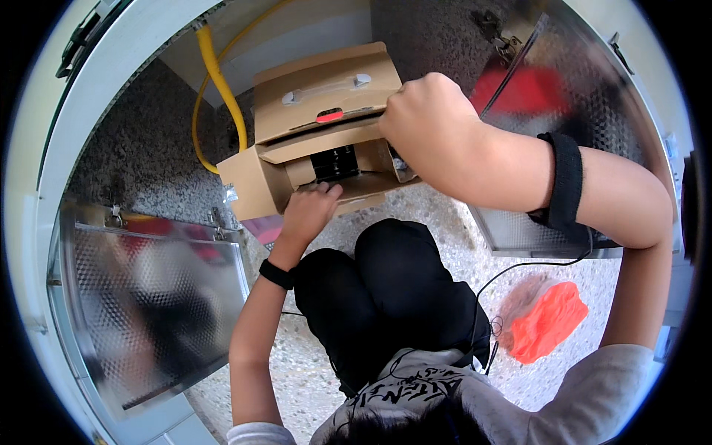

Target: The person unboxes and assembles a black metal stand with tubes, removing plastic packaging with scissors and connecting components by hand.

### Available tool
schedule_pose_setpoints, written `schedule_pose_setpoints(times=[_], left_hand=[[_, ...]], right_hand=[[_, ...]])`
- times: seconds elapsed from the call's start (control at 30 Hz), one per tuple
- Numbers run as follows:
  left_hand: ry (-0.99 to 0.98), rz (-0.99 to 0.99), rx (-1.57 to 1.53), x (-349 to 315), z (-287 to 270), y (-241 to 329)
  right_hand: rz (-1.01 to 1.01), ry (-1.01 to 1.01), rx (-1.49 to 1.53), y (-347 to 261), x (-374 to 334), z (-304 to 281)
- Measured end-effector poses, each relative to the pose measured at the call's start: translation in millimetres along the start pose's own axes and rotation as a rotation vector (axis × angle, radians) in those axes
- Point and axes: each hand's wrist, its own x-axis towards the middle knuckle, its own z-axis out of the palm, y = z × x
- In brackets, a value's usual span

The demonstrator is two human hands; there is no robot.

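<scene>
Head view: The box stands open ahead of the knees, its long axis running roughly left to right. The left hand is bent over the near edge; whether it grips cannot be told. The right hand is curled at the lid's right end, fingertips hidden, grip not verifiable. Inside, a black item lies between the hands: just beyond the left, which is nearer, and left of the right.

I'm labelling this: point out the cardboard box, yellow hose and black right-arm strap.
Cardboard box (304, 119), head view: upper panel.
Yellow hose (222, 83), head view: thick middle stretch.
Black right-arm strap (566, 175), head view: wide band.
</scene>
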Motion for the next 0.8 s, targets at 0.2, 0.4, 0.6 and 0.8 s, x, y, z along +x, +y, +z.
schedule_pose_setpoints(times=[0.2,0.4,0.6,0.8], left_hand=[[-0.017,-0.029,-0.004,7,-8,-1],[0.003,-0.024,-0.032,9,-9,0],[0.004,-0.022,-0.001,12,-8,-5],[0.048,0.005,-0.019,15,-6,-3]], right_hand=[[0.046,0.118,0.087,20,4,46],[-0.039,0.245,0.054,36,-7,32],[-0.124,0.329,0.166,55,-10,56],[-0.090,0.271,0.383,74,-9,53]])
